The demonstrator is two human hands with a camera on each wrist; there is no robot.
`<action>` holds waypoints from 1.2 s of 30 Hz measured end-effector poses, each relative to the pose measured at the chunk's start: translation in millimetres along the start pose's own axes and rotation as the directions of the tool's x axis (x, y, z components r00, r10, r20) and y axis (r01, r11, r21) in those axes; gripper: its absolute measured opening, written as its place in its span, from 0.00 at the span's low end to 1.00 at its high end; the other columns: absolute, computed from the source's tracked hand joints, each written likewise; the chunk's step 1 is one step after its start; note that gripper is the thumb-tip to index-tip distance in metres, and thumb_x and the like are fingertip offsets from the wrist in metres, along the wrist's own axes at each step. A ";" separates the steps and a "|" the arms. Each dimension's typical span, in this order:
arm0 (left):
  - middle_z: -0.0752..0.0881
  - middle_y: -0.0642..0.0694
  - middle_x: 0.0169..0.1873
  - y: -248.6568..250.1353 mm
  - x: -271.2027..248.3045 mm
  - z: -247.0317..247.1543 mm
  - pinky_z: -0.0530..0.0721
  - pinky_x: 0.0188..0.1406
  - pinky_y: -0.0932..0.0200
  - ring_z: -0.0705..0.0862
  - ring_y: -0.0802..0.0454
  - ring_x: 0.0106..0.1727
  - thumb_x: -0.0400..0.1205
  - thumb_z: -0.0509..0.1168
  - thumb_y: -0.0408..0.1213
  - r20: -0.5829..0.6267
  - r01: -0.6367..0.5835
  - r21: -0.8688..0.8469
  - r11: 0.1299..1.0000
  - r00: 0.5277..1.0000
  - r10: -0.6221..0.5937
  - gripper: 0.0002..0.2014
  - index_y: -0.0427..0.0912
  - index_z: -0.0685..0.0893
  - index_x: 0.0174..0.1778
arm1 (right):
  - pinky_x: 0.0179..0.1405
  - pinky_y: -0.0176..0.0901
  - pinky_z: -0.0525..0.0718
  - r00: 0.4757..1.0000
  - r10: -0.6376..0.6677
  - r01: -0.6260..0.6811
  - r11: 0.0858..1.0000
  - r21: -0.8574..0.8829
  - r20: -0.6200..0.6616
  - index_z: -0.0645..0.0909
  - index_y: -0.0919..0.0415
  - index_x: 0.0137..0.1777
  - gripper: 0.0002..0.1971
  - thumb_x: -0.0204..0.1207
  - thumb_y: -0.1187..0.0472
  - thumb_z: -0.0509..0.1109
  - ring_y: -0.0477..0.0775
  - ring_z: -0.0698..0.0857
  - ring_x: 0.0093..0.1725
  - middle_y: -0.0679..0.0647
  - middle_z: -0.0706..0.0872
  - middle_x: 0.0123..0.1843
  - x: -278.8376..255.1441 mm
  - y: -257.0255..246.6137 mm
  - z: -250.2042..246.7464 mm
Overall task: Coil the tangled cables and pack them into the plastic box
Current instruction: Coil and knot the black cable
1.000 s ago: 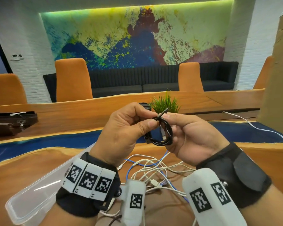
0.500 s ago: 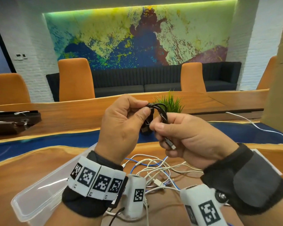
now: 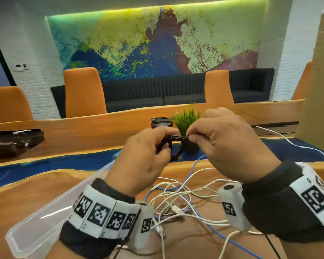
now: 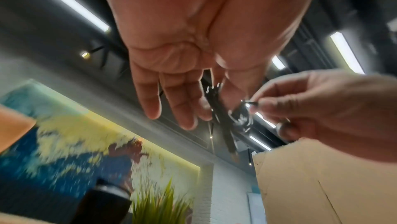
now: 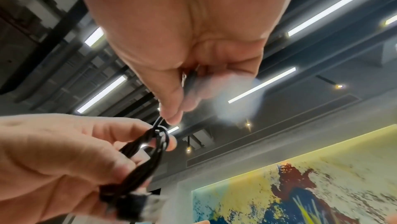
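Above the table I hold a small black cable coil (image 3: 169, 146) between both hands. My left hand (image 3: 166, 141) grips the bundled loops; the coil (image 5: 148, 158) runs through its fingers (image 5: 120, 144). My right hand (image 3: 192, 137) pinches the cable's free end (image 5: 190, 81) between thumb and forefinger, drawn tight at the top of the bundle (image 4: 227, 115). A tangle of white and blue cables (image 3: 178, 197) lies on the wooden table under my wrists. The clear plastic box (image 3: 39, 227) sits at the lower left, partly hidden by my left wrist.
A potted grass plant (image 3: 187, 120) and a dark lidded cup (image 3: 161, 123) stand just behind the hands. A white cable (image 3: 288, 141) trails off to the right beside a cardboard sheet (image 3: 318, 81). Dark trays (image 3: 13, 143) sit far left.
The open black loop has been squeezed into a tight bundle in my left hand. My right hand turned palm down and now pinches the free end beside the bundle.
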State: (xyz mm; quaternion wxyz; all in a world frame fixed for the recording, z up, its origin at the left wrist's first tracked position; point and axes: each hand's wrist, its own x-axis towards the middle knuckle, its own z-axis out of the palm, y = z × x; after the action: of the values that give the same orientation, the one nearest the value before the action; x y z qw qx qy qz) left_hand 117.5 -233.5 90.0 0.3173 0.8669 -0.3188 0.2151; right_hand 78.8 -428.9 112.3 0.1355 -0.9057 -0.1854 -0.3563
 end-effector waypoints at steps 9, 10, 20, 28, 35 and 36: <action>0.87 0.55 0.33 4.1 -1.9 -15.3 0.78 0.33 0.66 0.82 0.61 0.36 0.83 0.68 0.46 0.159 -0.010 -0.085 0.996 0.987 0.024 0.07 0.52 0.91 0.49 | 0.38 0.51 0.74 0.995 -0.074 0.072 0.997 -0.032 -0.065 0.91 0.48 0.46 0.12 0.75 0.50 0.66 0.57 0.74 0.48 0.49 0.77 0.44 0.0 -4.5 7.6; 0.87 0.55 0.32 3.8 -1.8 -16.0 0.79 0.32 0.66 0.82 0.62 0.34 0.83 0.69 0.44 0.151 0.015 -0.182 0.983 0.988 0.013 0.06 0.51 0.91 0.48 | 0.38 0.51 0.74 0.994 -0.080 0.078 0.996 -0.036 -0.070 0.92 0.48 0.47 0.12 0.76 0.51 0.66 0.57 0.74 0.48 0.49 0.78 0.44 -0.1 -3.4 8.3; 0.91 0.52 0.41 6.0 -1.4 -6.3 0.87 0.44 0.54 0.87 0.53 0.45 0.81 0.72 0.38 -0.017 -0.029 -0.325 0.945 1.000 0.025 0.06 0.51 0.91 0.51 | 0.21 0.33 0.73 0.876 0.371 -0.468 0.505 0.725 0.307 0.89 0.62 0.43 0.02 0.75 0.65 0.75 0.44 0.77 0.25 0.55 0.87 0.32 0.4 -2.6 12.3; 0.88 0.44 0.52 10.5 -2.6 -4.1 0.87 0.59 0.42 0.88 0.46 0.57 0.79 0.72 0.39 0.095 -0.040 -0.571 0.820 0.989 0.115 0.26 0.58 0.78 0.73 | 0.19 0.34 0.58 0.702 0.437 -0.639 0.038 0.768 0.563 0.85 0.64 0.47 0.04 0.75 0.68 0.69 0.47 0.73 0.24 0.58 0.83 0.32 2.4 -2.7 14.6; 0.88 0.52 0.60 11.3 -1.4 -3.7 0.84 0.66 0.47 0.86 0.53 0.63 0.68 0.80 0.36 0.036 -0.132 -0.467 0.874 0.985 0.168 0.32 0.55 0.82 0.69 | 0.26 0.35 0.51 0.652 0.260 -0.681 -0.211 0.701 0.712 0.86 0.61 0.37 0.04 0.64 0.61 0.72 0.42 0.64 0.22 0.54 0.82 0.34 -0.6 1.2 10.1; 0.88 0.52 0.58 11.4 -1.5 -4.1 0.84 0.64 0.48 0.86 0.51 0.62 0.68 0.80 0.37 0.002 -0.186 -0.419 0.888 0.979 0.206 0.31 0.54 0.83 0.69 | 0.27 0.35 0.52 0.648 0.210 -0.693 -0.236 0.681 0.732 0.86 0.61 0.36 0.04 0.63 0.61 0.72 0.42 0.63 0.22 0.53 0.82 0.33 -1.4 1.4 9.1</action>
State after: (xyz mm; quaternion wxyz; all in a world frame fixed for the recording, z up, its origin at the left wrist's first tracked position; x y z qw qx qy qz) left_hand 107.9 -236.8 96.8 0.4642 0.7472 -0.4505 0.1529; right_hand 83.9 -427.1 104.8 0.8061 -0.5770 -0.0334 0.1270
